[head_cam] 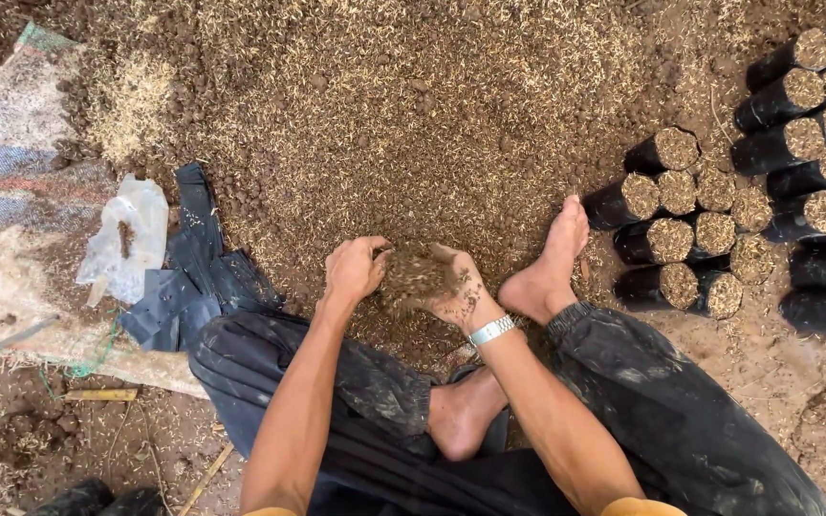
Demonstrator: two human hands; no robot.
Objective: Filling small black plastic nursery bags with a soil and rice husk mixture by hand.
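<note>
A broad brown heap of soil mixed with pale rice husks (413,124) fills the ground ahead of the seated person. Left of the heap lies a worn woven sack with faded stripes (11,191); right of the heap stand rows of black plastic nursery bags packed with the same mix (719,234). Between the sack and the heap lie a stack of flat empty black plastic bags (193,277) and a crumpled clear plastic bag (131,234). At the heap's near edge, the left hand (354,269) and right hand (456,287) cup together, fingers curled around a scooped handful of husk mix (415,275). A silver wristwatch (492,331) circles the right wrist.
</note>
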